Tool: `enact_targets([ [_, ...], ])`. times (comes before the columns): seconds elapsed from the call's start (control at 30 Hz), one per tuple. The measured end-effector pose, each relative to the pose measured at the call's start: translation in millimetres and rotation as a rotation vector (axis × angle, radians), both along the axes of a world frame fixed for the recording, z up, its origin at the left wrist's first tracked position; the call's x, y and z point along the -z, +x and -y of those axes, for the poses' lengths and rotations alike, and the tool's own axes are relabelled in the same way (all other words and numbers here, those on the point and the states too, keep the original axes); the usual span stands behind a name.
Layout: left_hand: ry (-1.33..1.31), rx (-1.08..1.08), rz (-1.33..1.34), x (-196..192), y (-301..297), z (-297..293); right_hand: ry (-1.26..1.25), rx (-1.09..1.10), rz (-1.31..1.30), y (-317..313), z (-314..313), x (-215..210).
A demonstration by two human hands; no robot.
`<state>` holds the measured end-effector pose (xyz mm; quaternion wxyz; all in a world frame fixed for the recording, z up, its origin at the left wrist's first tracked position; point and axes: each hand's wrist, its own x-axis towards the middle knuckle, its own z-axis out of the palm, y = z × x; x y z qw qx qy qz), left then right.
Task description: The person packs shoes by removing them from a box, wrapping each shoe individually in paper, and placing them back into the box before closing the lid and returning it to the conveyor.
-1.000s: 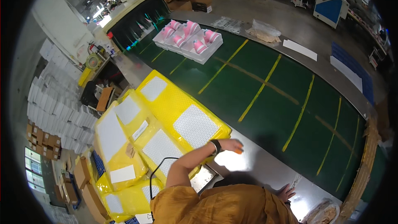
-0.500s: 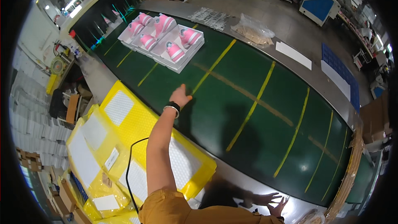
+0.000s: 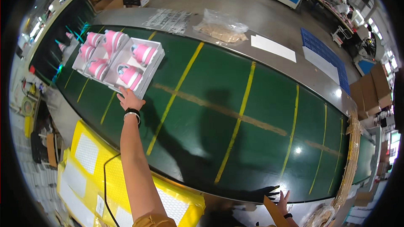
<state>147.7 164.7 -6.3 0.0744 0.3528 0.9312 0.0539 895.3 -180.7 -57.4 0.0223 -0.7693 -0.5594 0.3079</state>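
White open shoe boxes (image 3: 148,75) stand in a group at the left part of a green conveyor belt (image 3: 202,134). Pink-and-white sneakers (image 3: 128,77) lie in them. My left hand (image 3: 130,101) reaches to the near edge of the closest box, fingers stretched and spread. Its fingertips overlap that edge; whether they press on it I cannot tell. My right hand (image 3: 283,204) hovers by the belt's near edge at the lower right. Those fingers are apart, with nothing visible in them.
Yellow bubble-wrap packaging (image 3: 122,185) covers the near left side, crossed by a black cable (image 3: 105,189). Along the far metal ledge lie a plastic bag with brown paper (image 3: 223,29), white sheets (image 3: 273,48) and a blue grid mat (image 3: 322,50). Cardboard boxes (image 3: 370,90) stand at right.
My left hand has moved up to the shoe boxes, its fingers spreading. The view has shifted, so boxes and belt sit further left. My right hand stays near the lower right, fingers apart.
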Motion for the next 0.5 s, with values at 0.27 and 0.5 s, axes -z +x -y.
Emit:
enact_targets([
  [0.27,0.268,0.766,0.003,32,151,45,0.104,-0.022,-0.047,-7,20,8],
  [0.5,0.183,1.087,-0.166,23,339,209,0.182,0.002,-0.174,1,67,-24],
])
